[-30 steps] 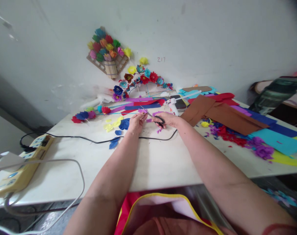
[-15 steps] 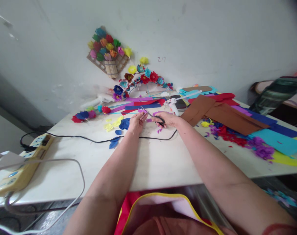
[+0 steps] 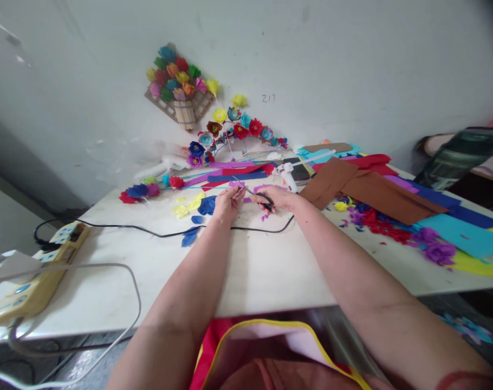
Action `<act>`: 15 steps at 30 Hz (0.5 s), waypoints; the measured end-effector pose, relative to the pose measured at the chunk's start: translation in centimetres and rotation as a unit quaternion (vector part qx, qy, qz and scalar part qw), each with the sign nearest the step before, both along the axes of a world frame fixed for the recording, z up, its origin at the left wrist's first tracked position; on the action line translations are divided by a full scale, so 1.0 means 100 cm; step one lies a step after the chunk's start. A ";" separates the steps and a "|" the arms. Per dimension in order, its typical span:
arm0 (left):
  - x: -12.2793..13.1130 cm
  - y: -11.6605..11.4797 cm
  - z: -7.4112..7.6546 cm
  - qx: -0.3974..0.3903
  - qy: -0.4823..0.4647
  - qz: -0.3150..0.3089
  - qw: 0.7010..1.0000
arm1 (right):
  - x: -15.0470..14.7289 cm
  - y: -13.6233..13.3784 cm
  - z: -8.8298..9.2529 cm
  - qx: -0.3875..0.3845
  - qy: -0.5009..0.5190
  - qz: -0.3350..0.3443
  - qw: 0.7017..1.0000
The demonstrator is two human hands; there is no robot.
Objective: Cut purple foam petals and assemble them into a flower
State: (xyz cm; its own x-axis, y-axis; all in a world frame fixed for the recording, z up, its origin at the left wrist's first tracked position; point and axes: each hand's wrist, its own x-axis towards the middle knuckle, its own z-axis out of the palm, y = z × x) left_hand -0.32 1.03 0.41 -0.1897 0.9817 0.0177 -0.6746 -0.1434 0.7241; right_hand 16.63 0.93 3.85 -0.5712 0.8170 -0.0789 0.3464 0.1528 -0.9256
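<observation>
My right hand (image 3: 279,198) is closed round the black handles of a pair of scissors (image 3: 258,197), whose blades point left and up toward my left hand (image 3: 226,203). The left hand's fingers are pinched together at the blade tips; what they hold is too small to make out. Both hands hover over the white table (image 3: 254,271), just beyond a black cable (image 3: 157,234). Blue paper petals (image 3: 206,206) and yellow paper pieces (image 3: 187,207) lie left of my left hand. Purple scraps (image 3: 265,216) sit under the scissors.
A white glue gun (image 3: 287,174) stands behind my right hand. Brown, blue and cyan sheets (image 3: 376,189) cover the right side, with red and purple scraps (image 3: 393,230). Paper flowers (image 3: 234,127) line the wall. A power strip (image 3: 39,271) lies far left.
</observation>
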 end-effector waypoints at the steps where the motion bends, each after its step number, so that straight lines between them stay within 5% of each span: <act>1: 0.000 0.000 0.000 0.002 0.004 -0.003 1.000 | 0.000 0.000 0.000 -0.003 0.004 0.001 1.000; 15: 0.001 -0.005 0.003 0.012 0.020 -0.041 0.999 | 0.001 -0.008 0.006 -0.029 0.038 -0.002 0.999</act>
State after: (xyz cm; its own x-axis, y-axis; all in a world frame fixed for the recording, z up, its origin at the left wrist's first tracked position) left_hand -0.18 0.58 0.74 -0.1069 0.9931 0.0475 -0.6555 -0.1063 0.7477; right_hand 16.76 0.15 4.45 -0.5747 0.8142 -0.0829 0.2756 0.0972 -0.9563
